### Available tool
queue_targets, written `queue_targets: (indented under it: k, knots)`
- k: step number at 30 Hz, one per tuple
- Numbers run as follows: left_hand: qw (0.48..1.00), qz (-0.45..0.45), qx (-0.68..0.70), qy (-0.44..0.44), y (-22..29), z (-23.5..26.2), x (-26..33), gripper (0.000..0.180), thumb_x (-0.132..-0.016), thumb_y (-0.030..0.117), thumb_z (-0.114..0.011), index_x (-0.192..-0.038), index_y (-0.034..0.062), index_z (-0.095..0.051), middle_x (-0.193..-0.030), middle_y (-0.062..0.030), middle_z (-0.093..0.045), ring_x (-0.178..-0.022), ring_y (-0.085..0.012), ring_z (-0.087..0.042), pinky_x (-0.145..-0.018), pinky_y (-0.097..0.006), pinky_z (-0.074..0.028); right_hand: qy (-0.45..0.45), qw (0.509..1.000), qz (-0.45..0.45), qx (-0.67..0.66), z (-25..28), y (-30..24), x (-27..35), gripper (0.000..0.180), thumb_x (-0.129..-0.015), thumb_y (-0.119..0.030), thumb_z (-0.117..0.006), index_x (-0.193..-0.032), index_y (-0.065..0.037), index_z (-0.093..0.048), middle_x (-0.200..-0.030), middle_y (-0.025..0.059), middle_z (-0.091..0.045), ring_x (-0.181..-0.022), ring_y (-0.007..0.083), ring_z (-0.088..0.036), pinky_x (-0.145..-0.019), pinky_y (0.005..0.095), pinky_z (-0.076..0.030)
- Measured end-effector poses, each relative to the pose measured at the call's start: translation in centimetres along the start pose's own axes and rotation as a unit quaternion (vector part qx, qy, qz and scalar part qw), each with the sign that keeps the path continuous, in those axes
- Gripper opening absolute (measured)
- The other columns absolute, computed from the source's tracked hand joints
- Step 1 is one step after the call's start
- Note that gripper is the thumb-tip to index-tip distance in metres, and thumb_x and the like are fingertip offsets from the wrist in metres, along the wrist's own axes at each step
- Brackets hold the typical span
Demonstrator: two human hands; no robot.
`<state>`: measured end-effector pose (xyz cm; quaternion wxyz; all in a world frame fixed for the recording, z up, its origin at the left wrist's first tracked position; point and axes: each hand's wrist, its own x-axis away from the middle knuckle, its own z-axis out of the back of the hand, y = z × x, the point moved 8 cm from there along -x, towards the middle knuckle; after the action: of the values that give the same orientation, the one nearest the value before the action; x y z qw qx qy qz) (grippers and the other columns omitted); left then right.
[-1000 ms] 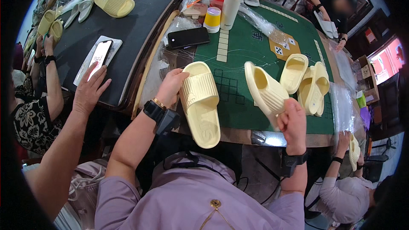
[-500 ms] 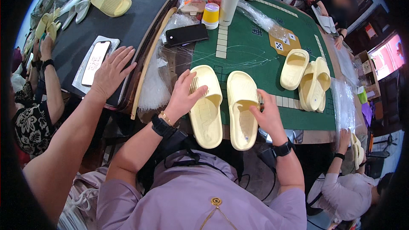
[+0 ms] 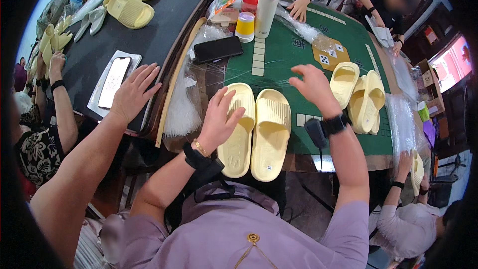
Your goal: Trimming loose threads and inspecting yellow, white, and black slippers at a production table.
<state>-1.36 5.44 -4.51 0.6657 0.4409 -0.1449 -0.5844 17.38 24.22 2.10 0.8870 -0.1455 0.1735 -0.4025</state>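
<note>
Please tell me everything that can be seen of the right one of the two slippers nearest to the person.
The right slipper is pale yellow and looks like foam. A wide ribbed strap crosses it, its toe is open, and the insole shows faint marks and a small sticker near the heel. It lies sole down, toe facing away, at the near edge of the green table, close against the left slipper. The right hand is clear of it.
</note>
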Motion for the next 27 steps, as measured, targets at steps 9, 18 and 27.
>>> queue_targets:
  k: [9, 18, 27]
  knots:
    - [0.996, -0.053, -0.029, 0.071, 2.7, 1.5, 3.3, 0.041, -0.087, 0.019, -0.066, -0.121, 0.0006, -0.054, -0.132, -0.0214, -0.047, -0.126, -0.0400, -0.041, -0.106, -0.047, -0.034, 0.009, 0.946, 0.117, 0.303, -8.9, 0.3, -7.8, 0.017, -0.083, -0.016, -0.058, -0.095, -0.015, -0.071, -0.097, 0.0066, -0.067, -0.100, 0.0253, -0.061, -0.085, 0.0448, -0.046]
    - [0.994, -0.046, -0.030, 0.093, 2.7, 3.1, 3.3, 0.036, -0.086, 0.014, -0.067, -0.117, 0.0017, -0.056, -0.130, -0.0191, -0.049, -0.125, -0.0384, -0.042, -0.105, -0.046, -0.035, -0.014, 0.932, 0.146, 0.331, -10.3, 0.5, -9.6, 0.014, -0.081, -0.011, -0.057, -0.084, -0.009, -0.070, -0.091, 0.0072, -0.067, -0.095, 0.0251, -0.062, -0.080, 0.0421, -0.049]
    - [0.992, -0.065, -0.039, 0.099, 3.8, 3.5, 3.6, 0.032, -0.083, 0.010, -0.068, -0.113, 0.0032, -0.059, -0.128, -0.0179, -0.051, -0.123, -0.0375, -0.045, -0.103, -0.046, -0.037, 0.023, 0.959, 0.117, 0.258, -9.8, 1.2, -9.2, 0.014, -0.082, -0.008, -0.055, -0.081, -0.006, -0.068, -0.087, 0.0136, -0.067, -0.078, 0.0318, -0.069, -0.065, 0.0424, -0.057]
